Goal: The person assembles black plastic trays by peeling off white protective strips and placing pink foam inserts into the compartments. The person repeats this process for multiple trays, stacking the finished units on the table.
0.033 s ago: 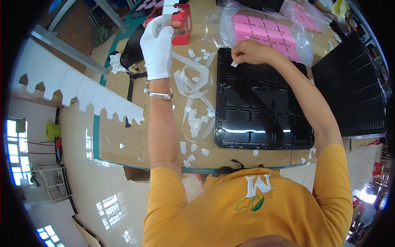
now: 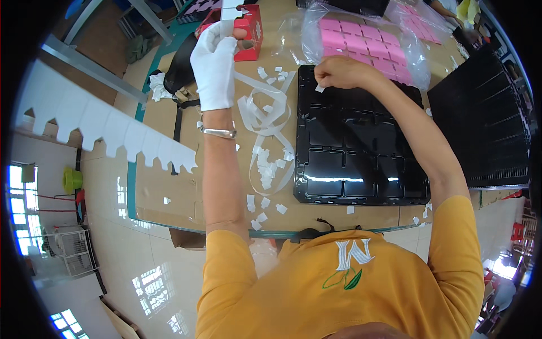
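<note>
My left hand [image 2: 213, 68] wears a white glove with bare thumb and fingertips showing. Its fingers are closed on a white notched strip [image 2: 230, 12] that rises past the upper edge of the view, beside a red box [image 2: 247, 34]. Bare and bent at the wrist, my right hand [image 2: 340, 72] pinches a small white piece [image 2: 320, 88] over the far left part of a black compartment tray [image 2: 324, 164]. The tray lies on the table in front of me, its compartments shiny.
White scraps [image 2: 265, 169] and a curled translucent ribbon [image 2: 262, 107] lie left of the tray. Pink sheets [image 2: 361, 42] in clear plastic lie beyond it. A black ribbed stack [image 2: 480, 124] stands at right. A white toothed strip [image 2: 107, 121] extends across the left side.
Both hands have shifted very slightly left. The toothed strip at left hangs a little lower. Both grips look the same.
</note>
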`<state>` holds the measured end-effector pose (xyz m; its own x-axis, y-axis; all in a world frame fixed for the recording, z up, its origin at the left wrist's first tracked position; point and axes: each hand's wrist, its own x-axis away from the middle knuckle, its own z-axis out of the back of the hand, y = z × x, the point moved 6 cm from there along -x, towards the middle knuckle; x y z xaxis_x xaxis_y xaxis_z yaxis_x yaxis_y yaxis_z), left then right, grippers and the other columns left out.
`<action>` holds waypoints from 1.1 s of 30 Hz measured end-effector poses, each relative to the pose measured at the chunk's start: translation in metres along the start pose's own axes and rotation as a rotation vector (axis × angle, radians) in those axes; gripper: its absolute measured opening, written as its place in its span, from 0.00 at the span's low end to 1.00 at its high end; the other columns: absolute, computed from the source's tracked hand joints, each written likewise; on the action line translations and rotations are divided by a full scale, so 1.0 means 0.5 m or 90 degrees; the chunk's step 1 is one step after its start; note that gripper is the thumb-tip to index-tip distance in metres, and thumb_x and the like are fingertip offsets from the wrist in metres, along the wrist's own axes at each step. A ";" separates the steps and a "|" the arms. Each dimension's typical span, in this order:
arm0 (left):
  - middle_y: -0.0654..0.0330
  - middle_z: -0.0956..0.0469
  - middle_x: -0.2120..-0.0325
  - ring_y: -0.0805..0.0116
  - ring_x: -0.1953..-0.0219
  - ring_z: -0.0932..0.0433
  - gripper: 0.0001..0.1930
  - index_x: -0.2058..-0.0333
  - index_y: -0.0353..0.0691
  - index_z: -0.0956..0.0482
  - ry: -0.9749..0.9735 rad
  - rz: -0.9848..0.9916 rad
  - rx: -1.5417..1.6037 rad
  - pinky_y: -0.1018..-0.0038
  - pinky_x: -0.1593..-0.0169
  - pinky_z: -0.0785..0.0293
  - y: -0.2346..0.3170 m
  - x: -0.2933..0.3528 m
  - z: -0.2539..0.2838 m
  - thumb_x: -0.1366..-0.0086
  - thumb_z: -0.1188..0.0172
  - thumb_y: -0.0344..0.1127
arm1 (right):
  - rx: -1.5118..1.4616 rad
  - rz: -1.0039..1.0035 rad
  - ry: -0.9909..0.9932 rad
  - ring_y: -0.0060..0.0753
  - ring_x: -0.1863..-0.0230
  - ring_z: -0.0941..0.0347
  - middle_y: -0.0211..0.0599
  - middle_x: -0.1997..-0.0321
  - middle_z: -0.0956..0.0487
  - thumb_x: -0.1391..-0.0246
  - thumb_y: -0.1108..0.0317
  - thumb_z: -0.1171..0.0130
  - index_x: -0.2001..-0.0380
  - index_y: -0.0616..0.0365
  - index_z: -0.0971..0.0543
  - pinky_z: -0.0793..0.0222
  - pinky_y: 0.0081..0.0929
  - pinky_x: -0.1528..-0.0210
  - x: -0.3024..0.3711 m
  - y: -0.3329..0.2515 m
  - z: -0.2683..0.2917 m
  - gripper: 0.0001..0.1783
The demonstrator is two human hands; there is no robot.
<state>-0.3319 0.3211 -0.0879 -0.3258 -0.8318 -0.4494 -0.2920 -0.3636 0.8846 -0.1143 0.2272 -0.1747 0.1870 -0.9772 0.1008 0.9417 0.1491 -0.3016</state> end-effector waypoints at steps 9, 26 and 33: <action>0.64 0.21 0.76 0.78 0.73 0.25 0.12 0.64 0.32 0.19 0.020 0.019 0.047 0.81 0.64 0.30 0.000 0.025 -0.027 0.33 0.41 0.36 | 0.079 -0.173 0.045 0.52 0.57 0.22 0.46 0.65 0.18 0.50 0.58 0.35 0.69 0.59 0.17 0.27 0.44 0.56 -0.049 0.038 -0.077 0.14; 0.61 0.20 0.70 0.75 0.69 0.25 0.11 0.57 0.31 0.21 -0.036 -0.009 0.077 0.78 0.62 0.27 0.030 0.037 -0.021 0.32 0.42 0.32 | -0.036 0.088 0.486 0.45 0.63 0.23 0.51 0.64 0.20 0.50 0.77 0.44 0.51 0.58 0.23 0.27 0.37 0.60 -0.049 -0.132 0.113 0.20; 0.62 0.20 0.66 0.77 0.65 0.25 0.11 0.55 0.29 0.20 -0.044 0.030 0.114 0.79 0.58 0.28 0.060 0.079 -0.014 0.35 0.44 0.24 | 0.090 0.231 0.730 0.39 0.66 0.28 0.36 0.67 0.31 0.57 0.79 0.38 0.51 0.51 0.22 0.30 0.32 0.63 0.094 -0.331 0.175 0.25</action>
<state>-0.3473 0.2745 -0.0782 -0.4024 -0.8126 -0.4217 -0.4288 -0.2397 0.8710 -0.2369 0.1699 -0.0373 0.1570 -0.4315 -0.8883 0.9216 0.3874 -0.0253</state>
